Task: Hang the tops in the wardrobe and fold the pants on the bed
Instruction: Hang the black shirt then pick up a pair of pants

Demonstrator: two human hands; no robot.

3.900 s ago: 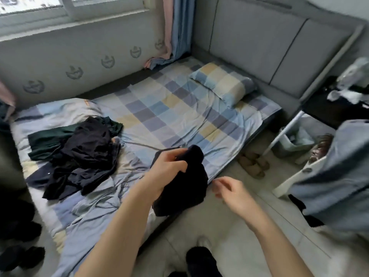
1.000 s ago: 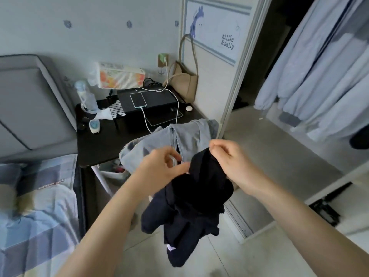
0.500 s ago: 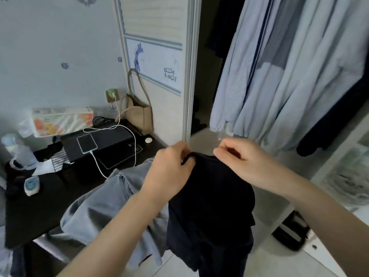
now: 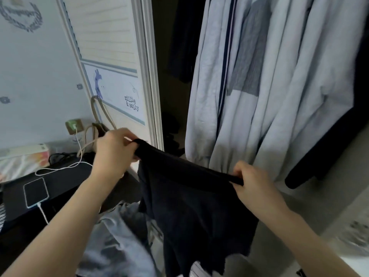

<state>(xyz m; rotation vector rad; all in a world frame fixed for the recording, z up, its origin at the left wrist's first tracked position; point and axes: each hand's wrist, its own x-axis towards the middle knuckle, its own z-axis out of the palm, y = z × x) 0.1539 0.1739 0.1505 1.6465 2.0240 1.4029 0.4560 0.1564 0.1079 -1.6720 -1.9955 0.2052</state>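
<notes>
I hold a black top stretched out in front of the open wardrobe. My left hand grips its upper edge at the left, and my right hand grips the same edge lower at the right. The rest of the garment hangs down between my forearms. Inside the wardrobe hang several light blue-grey tops, just behind the black top. No hanger is visible in my hands.
The wardrobe's white sliding door stands to the left. A black desk at lower left carries a charging phone, a tissue pack and a beige bag. A grey garment lies draped below my left arm.
My hands have moved apart, spreading the black top's upper edge out wide. The view has tilted up and closer to the wardrobe.
</notes>
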